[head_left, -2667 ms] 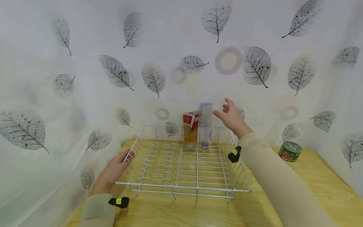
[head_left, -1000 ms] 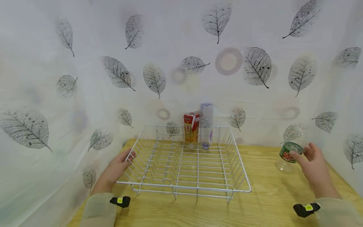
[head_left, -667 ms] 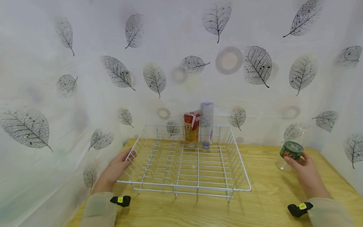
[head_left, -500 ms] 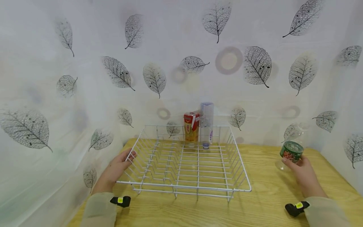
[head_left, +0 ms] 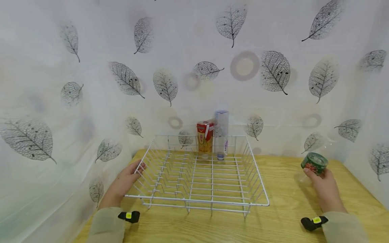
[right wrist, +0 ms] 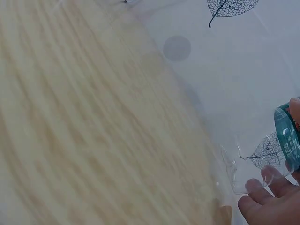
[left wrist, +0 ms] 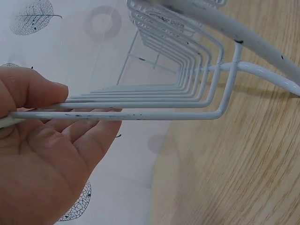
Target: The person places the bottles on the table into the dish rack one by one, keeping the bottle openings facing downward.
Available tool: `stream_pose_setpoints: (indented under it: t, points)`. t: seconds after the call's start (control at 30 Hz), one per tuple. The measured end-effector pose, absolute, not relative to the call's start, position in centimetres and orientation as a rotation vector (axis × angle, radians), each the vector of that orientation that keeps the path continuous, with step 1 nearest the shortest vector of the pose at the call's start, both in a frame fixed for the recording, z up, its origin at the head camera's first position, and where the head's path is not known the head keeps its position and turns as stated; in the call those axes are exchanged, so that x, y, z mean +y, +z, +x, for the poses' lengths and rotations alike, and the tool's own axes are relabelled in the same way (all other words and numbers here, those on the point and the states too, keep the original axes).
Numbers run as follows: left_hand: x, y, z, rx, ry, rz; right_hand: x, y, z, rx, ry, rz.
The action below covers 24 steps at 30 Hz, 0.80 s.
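Tilted slightly since the earlier frame is the jar; the rack is pinched between thumb and fingers by the left hand, seemingly for steadiness; rightward, the jar is clasped in curled fingers by the right hand

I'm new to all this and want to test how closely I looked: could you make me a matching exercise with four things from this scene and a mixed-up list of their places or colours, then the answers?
Things:
1. rack
2. tall clear bottle
3. green-banded container
4. tabletop

Places or colours:
A. held in the right hand
B. yellowish, with wood grain
C. white, its side held by the left hand
D. beside the red-and-yellow pack

Right pairs: 1-C, 2-D, 3-A, 4-B
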<state>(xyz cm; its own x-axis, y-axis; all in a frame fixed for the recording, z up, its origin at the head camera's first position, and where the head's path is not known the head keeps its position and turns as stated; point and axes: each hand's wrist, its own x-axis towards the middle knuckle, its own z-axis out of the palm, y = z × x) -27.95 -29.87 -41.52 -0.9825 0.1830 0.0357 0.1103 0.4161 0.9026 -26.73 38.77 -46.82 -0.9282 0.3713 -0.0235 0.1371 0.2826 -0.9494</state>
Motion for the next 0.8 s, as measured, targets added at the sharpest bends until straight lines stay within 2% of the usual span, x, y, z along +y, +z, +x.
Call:
stream_pose_setpoints:
  t: [0.33,0.57,0.8]
  points:
    - [-30.2,-41.5,-27.8,2.559,1.649,0.289,37.6,-45.4,-25.7,-2.250,1.723,-0.420]
    - [-30.3,-40.9,-27.7,2.707,1.535,0.188,35.9,-42.7,-24.9,-2.370,1.576,-0.167]
    - [-29.8,-39.6,-26.8,2.840,1.454,0.329,32.9,-39.1,-23.5,-2.487,1.369,0.092]
